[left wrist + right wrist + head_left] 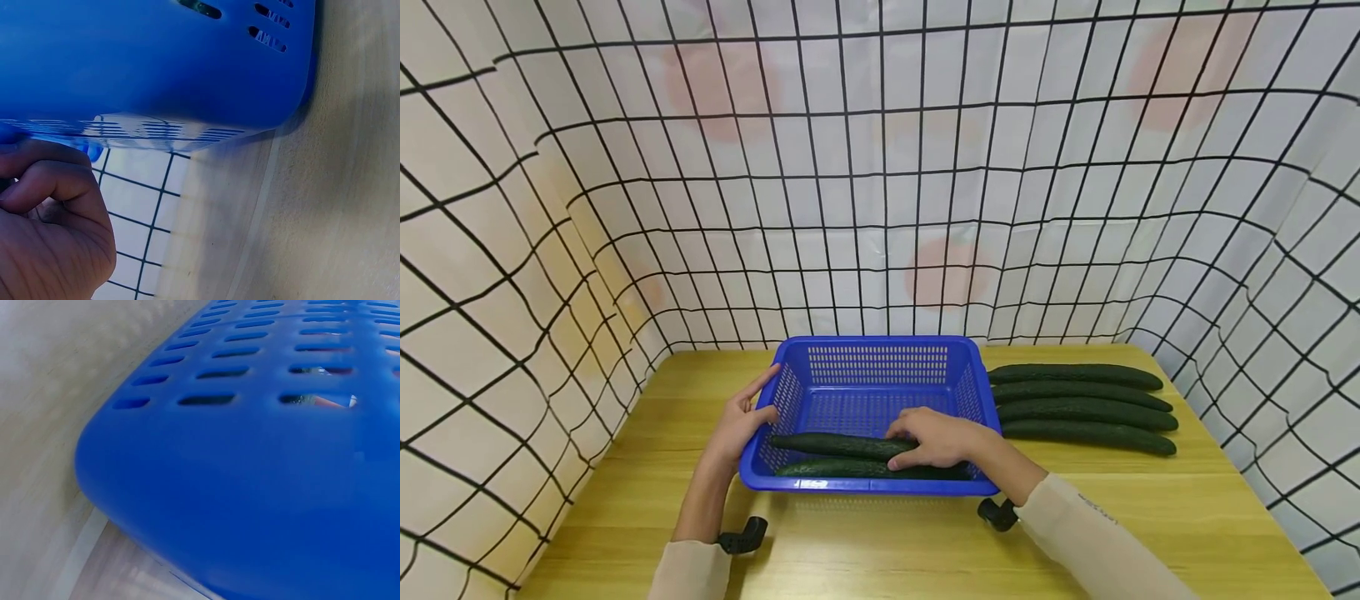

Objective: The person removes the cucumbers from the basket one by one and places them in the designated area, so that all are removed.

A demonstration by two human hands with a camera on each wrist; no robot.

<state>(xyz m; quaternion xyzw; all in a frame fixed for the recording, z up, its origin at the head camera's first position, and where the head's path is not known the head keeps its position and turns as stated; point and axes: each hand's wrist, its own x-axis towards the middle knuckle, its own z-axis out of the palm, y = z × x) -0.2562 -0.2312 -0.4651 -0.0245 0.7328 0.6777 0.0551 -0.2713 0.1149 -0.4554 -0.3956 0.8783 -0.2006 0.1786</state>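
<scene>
Cucumber lies inside the blue basket, toward its near wall, with its long axis running left to right. Its bare left end points at the basket's left wall; its right end is hidden under your right hand. You pinch it there, thumb on the near side and fingers on the far side. A second cucumber lies just nearer, almost parallel, and runs on past your thumb toward the right wall. Your left hand grips the basket's left rim, thumb over the inside, other fingers outside. Four more cucumbers lie side by side on the table, right of the basket, also lengthwise from left to right.
</scene>
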